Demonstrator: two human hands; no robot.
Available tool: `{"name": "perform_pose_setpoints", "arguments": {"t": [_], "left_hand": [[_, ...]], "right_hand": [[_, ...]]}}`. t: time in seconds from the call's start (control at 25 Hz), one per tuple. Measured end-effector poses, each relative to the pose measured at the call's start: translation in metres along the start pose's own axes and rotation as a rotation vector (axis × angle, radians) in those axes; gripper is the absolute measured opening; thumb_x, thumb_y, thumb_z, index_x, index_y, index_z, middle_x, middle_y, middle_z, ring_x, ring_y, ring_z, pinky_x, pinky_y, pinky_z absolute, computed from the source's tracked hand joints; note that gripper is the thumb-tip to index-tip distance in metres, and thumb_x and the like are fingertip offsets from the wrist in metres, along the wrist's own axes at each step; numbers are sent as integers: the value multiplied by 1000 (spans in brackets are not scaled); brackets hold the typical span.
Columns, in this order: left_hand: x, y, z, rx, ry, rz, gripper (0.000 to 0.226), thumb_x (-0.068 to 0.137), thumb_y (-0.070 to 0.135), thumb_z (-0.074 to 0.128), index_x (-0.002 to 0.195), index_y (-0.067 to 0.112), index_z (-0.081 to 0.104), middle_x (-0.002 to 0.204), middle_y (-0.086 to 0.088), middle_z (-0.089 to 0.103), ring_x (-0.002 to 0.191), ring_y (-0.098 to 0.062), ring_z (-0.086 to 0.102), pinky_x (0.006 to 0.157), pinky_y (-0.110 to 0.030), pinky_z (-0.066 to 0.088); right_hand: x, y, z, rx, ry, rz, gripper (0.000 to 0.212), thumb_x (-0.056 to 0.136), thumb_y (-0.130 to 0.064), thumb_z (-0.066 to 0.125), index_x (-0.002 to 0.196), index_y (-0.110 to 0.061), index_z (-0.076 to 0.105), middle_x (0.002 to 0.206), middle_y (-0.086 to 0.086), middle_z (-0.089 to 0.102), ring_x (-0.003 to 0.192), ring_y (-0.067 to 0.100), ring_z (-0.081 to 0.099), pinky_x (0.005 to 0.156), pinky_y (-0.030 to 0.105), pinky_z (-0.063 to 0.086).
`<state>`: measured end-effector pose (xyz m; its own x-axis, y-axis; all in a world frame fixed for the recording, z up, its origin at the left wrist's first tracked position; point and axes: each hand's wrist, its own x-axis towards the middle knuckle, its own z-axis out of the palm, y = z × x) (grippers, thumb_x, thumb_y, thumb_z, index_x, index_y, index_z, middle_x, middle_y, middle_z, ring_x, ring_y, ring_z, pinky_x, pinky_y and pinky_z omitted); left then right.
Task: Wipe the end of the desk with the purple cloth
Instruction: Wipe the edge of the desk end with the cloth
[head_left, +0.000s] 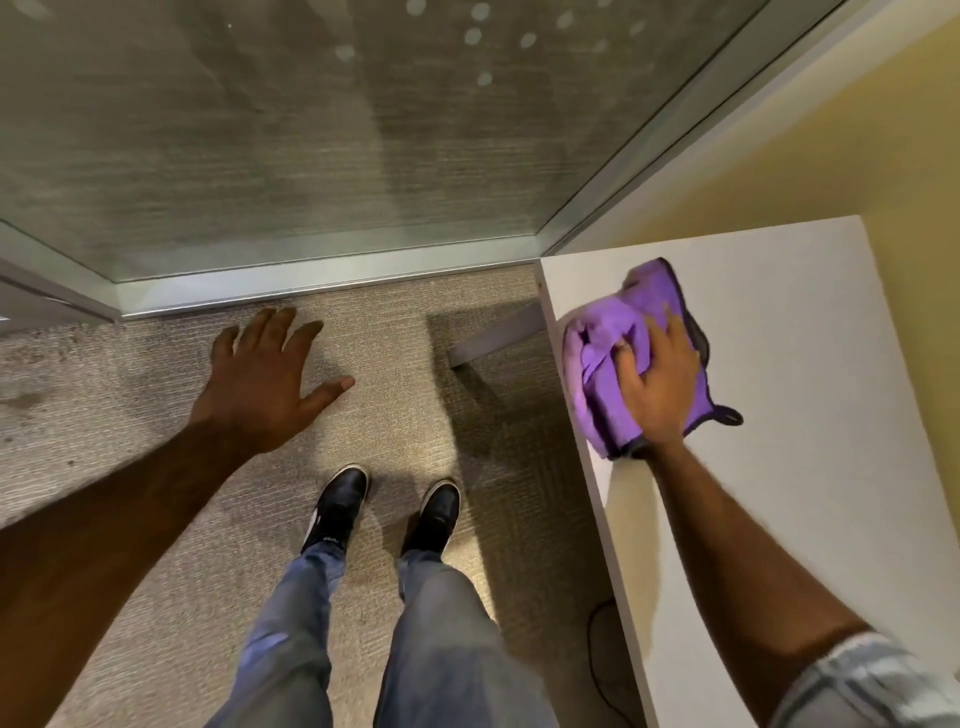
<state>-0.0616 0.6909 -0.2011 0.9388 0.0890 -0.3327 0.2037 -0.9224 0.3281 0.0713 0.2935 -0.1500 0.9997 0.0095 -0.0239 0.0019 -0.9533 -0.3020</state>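
Pressed bunched purple microfibre cloth (618, 358) onto white laminate desk (810, 364) near its end, right hand (657, 384) gripping folds. Held left hand (265, 379) spread, empty. Risked sliding cloth over near edge.

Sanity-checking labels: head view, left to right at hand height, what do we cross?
left hand spread open over the carpet → desk leg → purple cloth at the desk's left edge → right hand pressing on it → bare white desk
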Motion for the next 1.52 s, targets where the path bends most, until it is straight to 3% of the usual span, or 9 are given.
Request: {"name": "perform_pose_setpoints", "arguments": {"t": [0.28, 0.36, 0.48, 0.72, 0.88, 1.0, 1.24, 1.4, 1.52], "left_hand": [[-6, -6, 10, 6, -14, -17, 91, 82, 79, 19, 149, 19, 32, 161, -16, 24, 150, -33, 16, 117, -56, 12], [-10, -8, 13, -7, -23, -19, 92, 82, 80, 18, 149, 19, 32, 161, -16, 25, 150, -33, 16, 117, -57, 12], [-12, -7, 17, -7, -43, -18, 91, 83, 80, 18, 149, 19, 31, 160, -18, 25, 149, -34, 17, 117, -58, 13], [-10, 10, 21, 15, -82, -4, 89, 83, 79, 24, 148, 19, 33, 159, -18, 27, 148, -33, 21, 114, -61, 16], [-10, 17, 16, 24, -76, 16, 85, 84, 76, 28, 147, 19, 35, 158, -17, 30, 148, -32, 22, 115, -60, 15], [-13, 21, 16, 12, -62, 23, 85, 84, 75, 28, 147, 19, 35, 158, -17, 30, 148, -33, 22, 115, -60, 14], [-24, 20, 22, -37, -97, -20, 92, 81, 82, 21, 148, 21, 33, 160, -14, 27, 149, -32, 19, 115, -61, 13], [-31, 14, 19, -46, -103, -21, 96, 77, 85, 17, 148, 23, 33, 161, -11, 25, 149, -30, 18, 116, -61, 11], [-31, 7, 16, -51, -104, -26, 97, 76, 86, 16, 148, 24, 34, 161, -10, 27, 149, -30, 19, 116, -61, 12]], "right_hand": [[105, -23, 1, -160, -186, 86, 76, 84, -79, 37, 150, -41, 31, 165, 10, 15, 152, 40, 7, 113, 75, 7], [123, -37, -2, -222, -268, -16, 74, 82, -81, 37, 142, -39, 46, 157, 9, 34, 145, 40, 23, 113, 67, 17], [145, -65, -12, -338, -431, -154, 82, 74, -87, 33, 118, -28, 69, 116, 14, 68, 101, 33, 53, 90, 42, 39], [134, -125, -10, -538, -699, -266, 68, 59, -82, 50, 89, -23, 66, 89, 6, 66, 83, 33, 60, 80, 42, 52], [111, -150, 10, -738, -598, -263, 44, 70, -49, 66, 106, -24, 68, 108, 7, 68, 103, 36, 61, 93, 55, 43], [81, -155, 23, -892, -485, -366, 47, 86, -34, 63, 131, -18, 59, 131, 12, 57, 125, 44, 46, 101, 67, 37], [26, -117, 16, -926, -330, -508, 39, 94, -37, 59, 131, -25, 62, 164, 9, 14, 147, 54, 10, 106, 80, 21], [-10, -81, 6, -736, -333, -505, 38, 91, -31, 63, 129, -22, 64, 167, 6, 12, 148, 50, 11, 110, 75, 20], [-57, -45, 2, -696, -285, -469, 56, 84, -48, 67, 134, -24, 59, 165, 9, 20, 147, 52, 16, 107, 74, 26]]}}
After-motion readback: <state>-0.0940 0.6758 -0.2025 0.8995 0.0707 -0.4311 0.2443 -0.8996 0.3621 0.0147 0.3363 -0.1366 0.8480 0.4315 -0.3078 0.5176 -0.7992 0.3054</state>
